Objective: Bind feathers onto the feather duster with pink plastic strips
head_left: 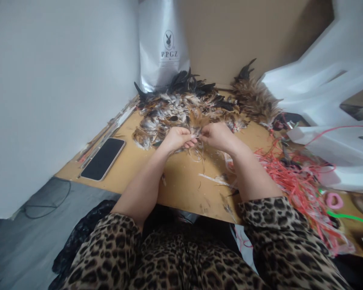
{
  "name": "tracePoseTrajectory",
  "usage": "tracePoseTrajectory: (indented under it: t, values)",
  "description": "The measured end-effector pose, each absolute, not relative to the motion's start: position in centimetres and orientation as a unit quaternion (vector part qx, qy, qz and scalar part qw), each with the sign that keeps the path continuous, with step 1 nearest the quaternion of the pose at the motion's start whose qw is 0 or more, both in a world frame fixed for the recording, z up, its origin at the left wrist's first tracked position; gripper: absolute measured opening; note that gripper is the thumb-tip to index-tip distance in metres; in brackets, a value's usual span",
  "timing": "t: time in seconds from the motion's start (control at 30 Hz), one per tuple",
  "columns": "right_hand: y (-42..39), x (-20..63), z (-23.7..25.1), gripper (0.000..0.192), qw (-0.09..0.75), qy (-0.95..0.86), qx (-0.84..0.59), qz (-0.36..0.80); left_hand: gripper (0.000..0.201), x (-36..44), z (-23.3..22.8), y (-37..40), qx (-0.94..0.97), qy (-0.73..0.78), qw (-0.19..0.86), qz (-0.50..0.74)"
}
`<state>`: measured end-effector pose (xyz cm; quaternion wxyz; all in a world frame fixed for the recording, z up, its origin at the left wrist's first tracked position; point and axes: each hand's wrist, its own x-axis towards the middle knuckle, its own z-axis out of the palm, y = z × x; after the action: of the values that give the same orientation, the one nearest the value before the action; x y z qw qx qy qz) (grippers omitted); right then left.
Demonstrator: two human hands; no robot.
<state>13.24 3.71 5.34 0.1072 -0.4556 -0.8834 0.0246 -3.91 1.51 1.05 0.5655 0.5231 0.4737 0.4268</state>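
Observation:
My left hand (179,139) is closed, its thumb and fingers pinching the base of a small bunch of brown feathers (199,121). Close beside it, my right hand (216,136) is also closed, with its fingertips at the same bunch's base; whether they grip the feathers or a small piece of them is too blurred to tell. Behind both hands spreads a heap of loose feathers (169,106) in brown, white and grey. Long black feathers (187,82) lie along the back of the heap.
A phone (103,159) lies at the left of the wooden table (181,181). A silver bag (165,48) stands at the back. On the right are a brown feather bundle (255,98), tangled red strings (290,181), white bags (317,80) and a pink ring (334,200).

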Motion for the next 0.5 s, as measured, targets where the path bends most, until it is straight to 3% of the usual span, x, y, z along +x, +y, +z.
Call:
tracePoseTrajectory:
  t: [0.37,0.5]
  values:
    - [3.95,13.50,5.16,0.018,0.179,-0.866,-0.450,0.122,0.015,-3.82,0.95,1.60,0.553,0.468,0.551,0.414]
    - [4.22,13.87,5.42,0.016,0.291,-0.824,-0.454,0.175,0.015,-4.13,0.73,1.78,0.532,0.447,0.570,0.437]
